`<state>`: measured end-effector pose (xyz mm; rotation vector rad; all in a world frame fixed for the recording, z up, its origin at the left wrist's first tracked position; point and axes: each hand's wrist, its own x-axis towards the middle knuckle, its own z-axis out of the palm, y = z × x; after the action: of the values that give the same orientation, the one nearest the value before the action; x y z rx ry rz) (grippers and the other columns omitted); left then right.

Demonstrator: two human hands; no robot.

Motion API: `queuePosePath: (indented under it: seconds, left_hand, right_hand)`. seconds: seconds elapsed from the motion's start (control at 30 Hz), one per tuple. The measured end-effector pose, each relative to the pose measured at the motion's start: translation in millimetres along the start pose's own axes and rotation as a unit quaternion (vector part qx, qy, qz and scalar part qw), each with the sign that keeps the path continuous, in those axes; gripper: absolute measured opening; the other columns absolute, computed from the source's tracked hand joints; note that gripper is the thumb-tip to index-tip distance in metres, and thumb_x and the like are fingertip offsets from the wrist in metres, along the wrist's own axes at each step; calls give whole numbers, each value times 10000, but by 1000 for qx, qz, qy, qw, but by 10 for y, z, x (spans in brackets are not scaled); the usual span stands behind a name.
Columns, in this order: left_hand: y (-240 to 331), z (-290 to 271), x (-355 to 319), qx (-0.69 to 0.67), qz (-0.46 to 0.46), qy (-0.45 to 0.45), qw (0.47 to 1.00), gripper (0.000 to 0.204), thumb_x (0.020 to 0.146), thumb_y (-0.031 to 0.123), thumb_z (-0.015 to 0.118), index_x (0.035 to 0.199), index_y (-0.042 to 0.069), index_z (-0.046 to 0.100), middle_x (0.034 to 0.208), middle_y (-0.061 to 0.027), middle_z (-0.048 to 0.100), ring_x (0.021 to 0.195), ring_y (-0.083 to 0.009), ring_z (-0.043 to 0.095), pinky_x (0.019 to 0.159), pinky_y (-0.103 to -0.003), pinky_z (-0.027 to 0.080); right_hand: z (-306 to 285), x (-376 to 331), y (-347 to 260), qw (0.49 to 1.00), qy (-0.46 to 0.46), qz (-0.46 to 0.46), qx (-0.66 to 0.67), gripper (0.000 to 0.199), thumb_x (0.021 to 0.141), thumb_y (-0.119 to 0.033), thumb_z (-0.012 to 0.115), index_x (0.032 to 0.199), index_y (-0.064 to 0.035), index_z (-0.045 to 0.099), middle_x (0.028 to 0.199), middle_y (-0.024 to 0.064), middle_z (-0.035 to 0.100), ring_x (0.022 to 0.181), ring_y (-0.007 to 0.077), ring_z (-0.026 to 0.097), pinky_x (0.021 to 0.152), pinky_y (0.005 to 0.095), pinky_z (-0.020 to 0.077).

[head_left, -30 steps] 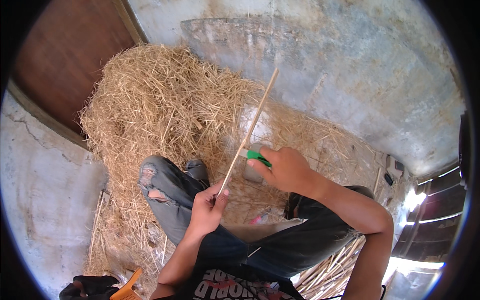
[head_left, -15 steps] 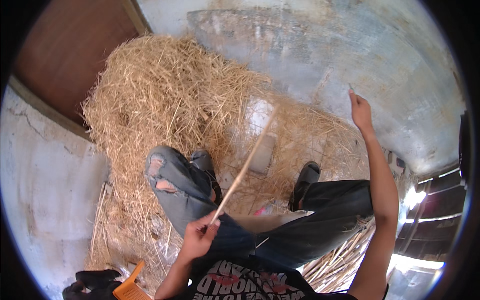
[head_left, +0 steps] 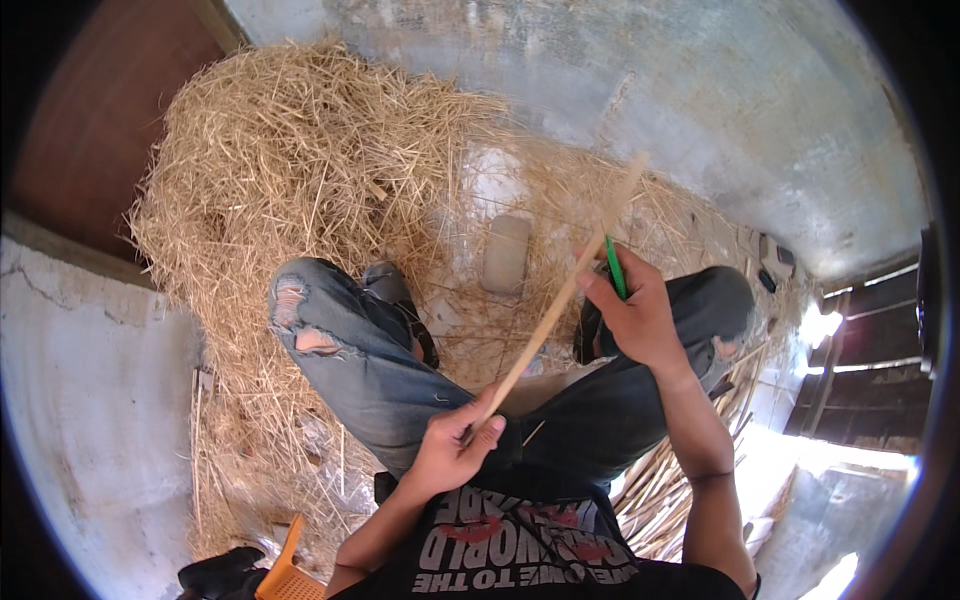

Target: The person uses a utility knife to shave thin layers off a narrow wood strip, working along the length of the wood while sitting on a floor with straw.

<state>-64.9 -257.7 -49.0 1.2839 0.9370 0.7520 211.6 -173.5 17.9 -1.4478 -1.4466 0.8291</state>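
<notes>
A long, pale wooden stick [head_left: 541, 335] slants up and to the right from my lap, its far end blurred. Closed around its lower end is my left hand [head_left: 458, 445]. My right hand [head_left: 636, 310] grips a slim green tool [head_left: 614, 266], whose working end I cannot make out. The fingers of that hand lie against the upper part of the stick, with the green tool along its right side.
Heaped straw [head_left: 290, 180] fills the back left, beside a brown board [head_left: 95, 110]. A grey block [head_left: 507, 255] lies between my feet. Several thin sticks [head_left: 665, 500] are bundled under my right leg. An orange plastic piece [head_left: 290, 575] stands at lower left; a plastered wall [head_left: 740, 120] rises behind.
My right hand has come down and inward from the far right, with the tool, to the stick. My left hand has shifted right and tilted the stick further right.
</notes>
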Motion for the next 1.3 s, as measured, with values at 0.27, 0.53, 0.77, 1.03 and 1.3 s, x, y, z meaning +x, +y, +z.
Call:
queuePosePath:
  seconds: [0.27, 0.53, 0.77, 1.03, 1.3]
  left_hand:
    - [197, 0, 42, 5, 21, -59, 998, 555, 1068, 164, 528, 1572, 38, 332, 716, -10, 576, 582, -52, 486, 522, -210, 418]
    - [276, -107, 17, -213, -20, -10, 977, 513, 1079, 205, 512, 1572, 157, 377, 631, 45, 341, 475, -48, 294, 415, -220, 244]
    - [244, 38, -80, -214, -33, 18, 976, 502, 1088, 176, 492, 1573, 133, 369, 641, 54, 350, 482, -42, 304, 426, -217, 277]
    - [144, 168, -400, -241, -111, -2, 964, 499, 1080, 169, 504, 1564, 128, 388, 637, 58, 284, 474, -46, 238, 416, -232, 232]
    - [92, 87, -392, -266, -96, 16, 959, 502, 1075, 189, 522, 1557, 121, 400, 653, 59, 265, 496, -50, 230, 427, -228, 237]
  right_hand:
    - [371, -390, -69, 990, -88, 29, 104, 186, 959, -180, 708, 1022, -10, 664, 713, -2, 555, 668, 51, 482, 585, 262, 410]
    - [507, -564, -142, 983, -130, -109, -72, 338, 953, -364, 691, 883, -37, 641, 589, 154, 554, 521, 365, 586, 499, 416, 438]
    - [588, -616, -117, 939, -153, -184, -247, 430, 956, -472, 645, 803, -70, 620, 558, 156, 582, 517, 387, 615, 488, 474, 468]
    - [93, 184, 435, 970, 74, 18, -231, 440, 995, -454, 596, 1008, -30, 709, 625, 208, 614, 618, 411, 644, 545, 476, 472]
    - [408, -358, -120, 976, -122, -63, -172, 441, 969, -468, 634, 924, -33, 695, 569, 186, 584, 580, 407, 647, 528, 480, 482]
